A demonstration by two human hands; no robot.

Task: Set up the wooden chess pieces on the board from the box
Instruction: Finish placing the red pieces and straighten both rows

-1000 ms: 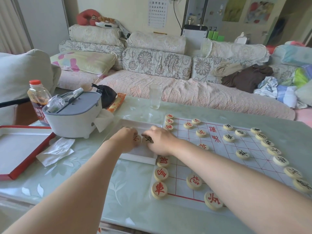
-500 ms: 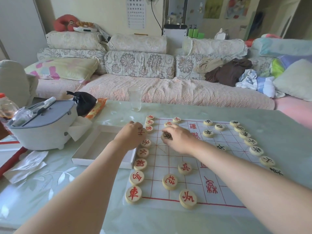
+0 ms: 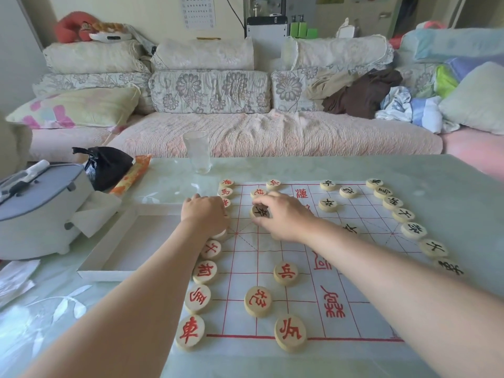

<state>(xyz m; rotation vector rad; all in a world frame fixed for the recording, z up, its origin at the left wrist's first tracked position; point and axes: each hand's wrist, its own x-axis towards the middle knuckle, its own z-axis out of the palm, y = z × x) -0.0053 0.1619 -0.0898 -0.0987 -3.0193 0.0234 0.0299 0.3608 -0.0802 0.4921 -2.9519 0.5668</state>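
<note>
A white sheet board (image 3: 300,257) with red grid lines lies on the table. Round wooden pieces with red characters line its left edge, such as one (image 3: 190,332) at the near corner; black-character pieces (image 3: 413,230) line the right edge. My right hand (image 3: 281,216) pinches a black-character piece (image 3: 260,211) above the board's left half. My left hand (image 3: 206,215) is curled over the red column at the board's left edge; any piece under it is hidden. The shallow white box (image 3: 109,272) sits left of the board and looks empty.
A drinking glass (image 3: 197,152) stands beyond the board. At the left sit a grey-lidded white appliance (image 3: 41,211), a black bag (image 3: 107,166), an orange packet (image 3: 131,174) and tissues (image 3: 13,276). A sofa with cushions and clothes runs behind the table.
Both hands have moved from the box over to the board. My right hand has carried the black-character piece further onto the grid. The camera has turned right.
</note>
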